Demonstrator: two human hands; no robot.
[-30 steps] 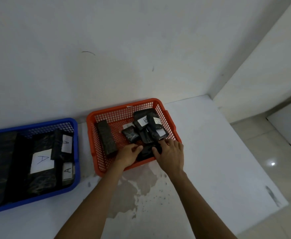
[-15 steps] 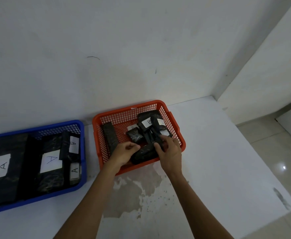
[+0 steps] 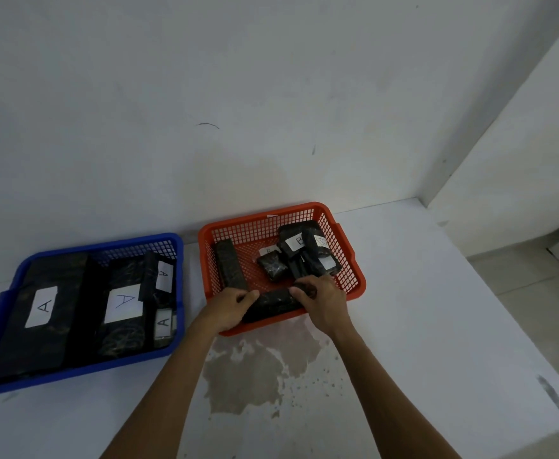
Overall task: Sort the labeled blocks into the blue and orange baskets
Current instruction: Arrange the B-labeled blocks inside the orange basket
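The orange basket (image 3: 350, 260) stands against the wall at centre, holding several black blocks, some with white labels marked B (image 3: 296, 241). A long black block (image 3: 273, 304) lies across the basket's near edge, held at both ends: my left hand (image 3: 228, 309) grips its left end, my right hand (image 3: 321, 301) its right end. Another long black block (image 3: 230, 268) lies along the basket's left side. To the left, the blue basket (image 3: 3, 299) holds black blocks with white labels marked A (image 3: 122, 303).
The baskets sit on a white surface (image 3: 420, 326) that meets a white wall at the back. A worn brown patch (image 3: 255, 372) marks the surface between my forearms. The surface ends at the right, with tiled floor (image 3: 536, 286) below.
Both hands have closed on the ends of the long black block and turned it to lie across the basket's near edge. The view has shifted, showing more of the blue basket.
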